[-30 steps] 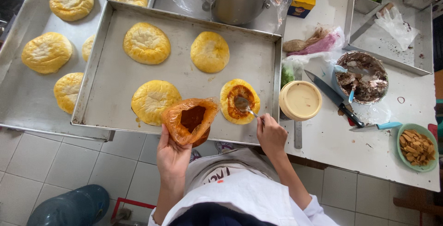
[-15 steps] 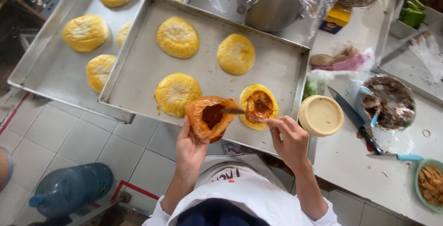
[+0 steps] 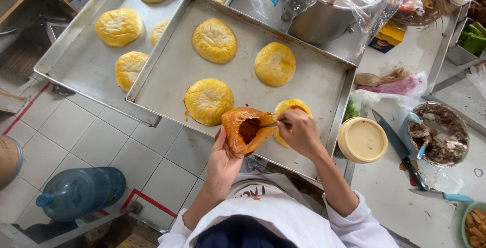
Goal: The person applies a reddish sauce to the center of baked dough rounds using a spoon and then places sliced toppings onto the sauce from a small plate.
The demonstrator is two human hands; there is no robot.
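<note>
Centre of frame, just below the metal tray (image 3: pixel 167 75): left hand (image 3: pixel 223 159) cups an orange bag (image 3: pixel 243 129) of dark red paste from beneath. Right hand (image 3: pixel 299 131) is closed on a small utensil (image 3: pixel 273 124) dipped into the bag, above a yellow bun (image 3: pixel 291 107). A cream lid (image 3: pixel 362 139) lies right.

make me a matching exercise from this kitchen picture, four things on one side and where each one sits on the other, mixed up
Things:
1. orange bag
2. water jug
3. knife
4. cream lid

Places:
A. lying on the tiled floor
B. on the counter between the lid and the bowl of scraps
C. held in the left hand
D. on the counter right beside the front tray

Pairs: 1-C, 2-A, 3-B, 4-D
</note>
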